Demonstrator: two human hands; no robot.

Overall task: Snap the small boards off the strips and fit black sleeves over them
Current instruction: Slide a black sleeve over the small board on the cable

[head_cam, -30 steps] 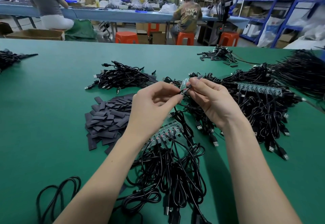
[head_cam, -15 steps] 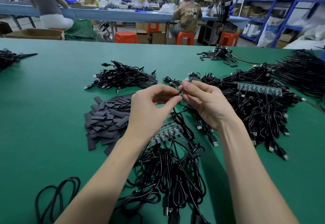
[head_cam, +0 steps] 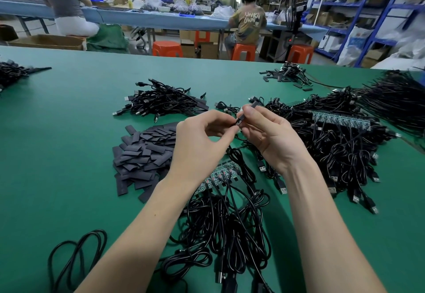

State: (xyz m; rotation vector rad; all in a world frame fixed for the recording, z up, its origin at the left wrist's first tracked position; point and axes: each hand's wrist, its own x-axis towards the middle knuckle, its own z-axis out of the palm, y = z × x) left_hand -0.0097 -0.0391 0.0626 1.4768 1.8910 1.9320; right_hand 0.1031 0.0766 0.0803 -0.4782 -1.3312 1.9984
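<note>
Both hands meet above the green table [head_cam: 69, 154]: the left hand [head_cam: 202, 145] and the right hand [head_cam: 271, 136] each pinch, with curled fingers, a small board [head_cam: 239, 121] partly covered by a black sleeve [head_cam: 254, 104]. A pile of loose sleeves [head_cam: 145, 154] lies just left of the left hand. A strip of boards [head_cam: 218, 175] with cables [head_cam: 230, 223] lies below the hands, and another strip [head_cam: 340, 119] lies to the right of the right hand.

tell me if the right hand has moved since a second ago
Yes. The right hand has shifted slightly left and away, toward the far table edge, judged against the pile of black sleeves, and still pinches the small board.
</note>
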